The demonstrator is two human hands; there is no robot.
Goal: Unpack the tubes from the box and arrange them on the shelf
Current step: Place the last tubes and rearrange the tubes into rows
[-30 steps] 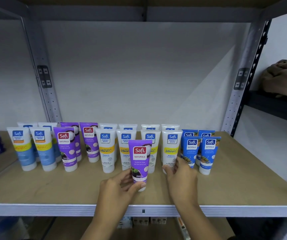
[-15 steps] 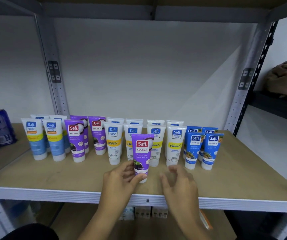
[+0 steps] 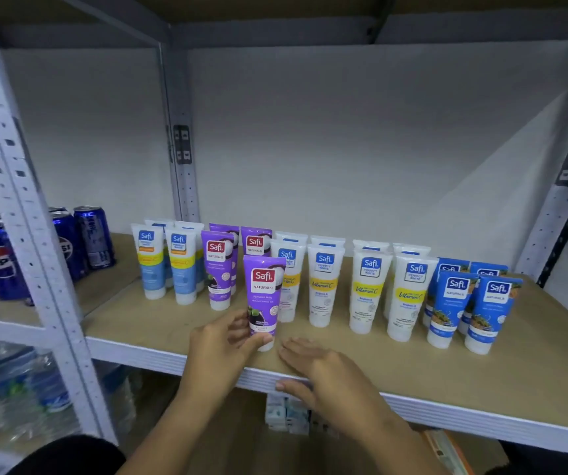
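In the head view, a person is standing in front of a shelf [image 3: 361, 368] with tan boards and grey metal posts. The left hand [image 3: 221, 344] is pinching a purple tube [image 3: 263, 296] low down, near its white cap, with the thumb in front and the fingers behind. The tube is standing upright near the front edge of the shelf, just in front of the rows. The right hand [image 3: 323, 368] is holding nothing. Its fingers are lying flat and straight just beside the tube, over the shelf's front edge, with the thumb down on the grey lip.

Many tubes are already standing in neat rows behind. There are light blue tubes [image 3: 164, 265] on the left, then two more purple tubes [image 3: 233, 262], then white tubes with yellow bands [image 3: 361, 289], then dark blue tubes [image 3: 471, 306] on the right. So most of the job looks done. The purple tube in the hand is not in its row yet; it probably belongs next to the other purple ones.

The box is not showing here, so nobody can tell if more tubes are left inside. Blue soda cans [image 3: 84, 241] are sitting on the next shelf to the left.
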